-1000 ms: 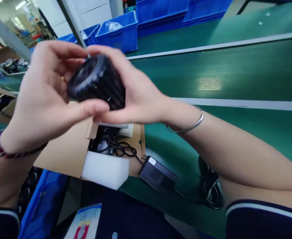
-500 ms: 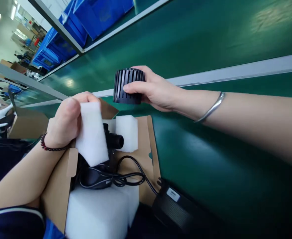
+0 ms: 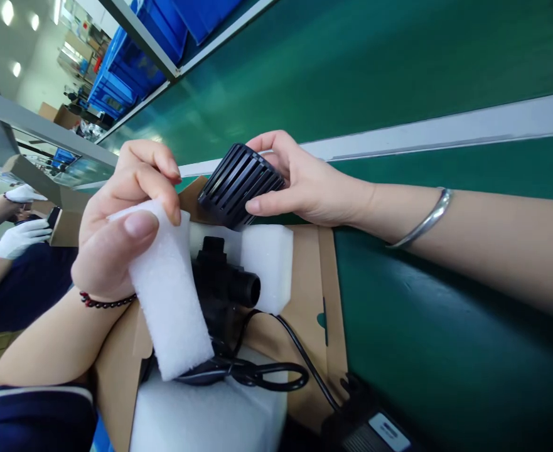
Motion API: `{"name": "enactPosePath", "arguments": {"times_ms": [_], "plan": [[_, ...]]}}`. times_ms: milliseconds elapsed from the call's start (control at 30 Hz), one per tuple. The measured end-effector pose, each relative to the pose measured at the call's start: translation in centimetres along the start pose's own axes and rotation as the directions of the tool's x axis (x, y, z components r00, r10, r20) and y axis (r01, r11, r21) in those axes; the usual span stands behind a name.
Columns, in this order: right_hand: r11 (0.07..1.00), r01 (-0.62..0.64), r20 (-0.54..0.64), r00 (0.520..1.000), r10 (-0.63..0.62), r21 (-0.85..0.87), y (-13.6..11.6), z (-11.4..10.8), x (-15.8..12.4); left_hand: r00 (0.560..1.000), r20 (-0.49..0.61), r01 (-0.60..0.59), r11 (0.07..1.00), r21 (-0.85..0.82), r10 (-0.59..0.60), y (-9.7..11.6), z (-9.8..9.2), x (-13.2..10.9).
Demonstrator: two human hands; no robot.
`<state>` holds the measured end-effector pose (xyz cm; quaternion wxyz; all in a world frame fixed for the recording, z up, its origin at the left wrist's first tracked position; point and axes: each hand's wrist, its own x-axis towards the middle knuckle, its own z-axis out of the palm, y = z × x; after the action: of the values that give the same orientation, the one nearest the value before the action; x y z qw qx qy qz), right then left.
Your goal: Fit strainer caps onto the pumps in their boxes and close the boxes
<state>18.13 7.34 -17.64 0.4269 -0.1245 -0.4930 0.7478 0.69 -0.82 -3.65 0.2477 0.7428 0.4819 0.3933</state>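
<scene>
Tilted since earlier, the slatted cage (image 3: 239,183) near the black pump-like unit (image 3: 216,285) could drop if the right hand's (image 3: 307,185) fingertip clamp slips, left hand (image 3: 123,223) pinching foam (image 3: 169,307).

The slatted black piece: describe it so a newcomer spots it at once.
At the green bench, find the open cardboard box. Near its upper end in the view, the right hand holds the slatted black piece, tilted. Long parallel slats set it apart from the smooth black spout in the box.
</scene>
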Motion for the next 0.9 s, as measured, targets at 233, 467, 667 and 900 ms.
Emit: {"name": "enactPosePath", "arguments": {"times_ms": [233, 467, 667, 900], "plan": [[0.986, 0.077, 0.208, 0.977, -0.045, -0.146, -0.3, -0.5, 2.1, 1.000, 0.004, 0.027, 1.000, 0.014, -0.027, 0.7, 0.1, 0.1], [0.983, -0.141, 0.310, 0.935, 0.172, -0.119, 1.2, 1.8, 2.4, 0.999, -0.036, -0.012, 0.998, 0.057, 0.014, 0.4, -0.1, 0.9], [0.946, -0.262, 0.125, 0.949, 0.288, -0.190, 1.4, 2.6, 2.9, 0.989, 0.146, 0.002, 0.995, 0.101, -0.016, 0.0, -1.2, 1.7], [0.966, -0.258, 0.330, 0.909, 0.254, -0.030, 1.7, 0.7, 2.2, 0.996, 0.086, -0.028, 0.997, 0.077, 0.022, -1.7, -1.4, 2.3]]}}
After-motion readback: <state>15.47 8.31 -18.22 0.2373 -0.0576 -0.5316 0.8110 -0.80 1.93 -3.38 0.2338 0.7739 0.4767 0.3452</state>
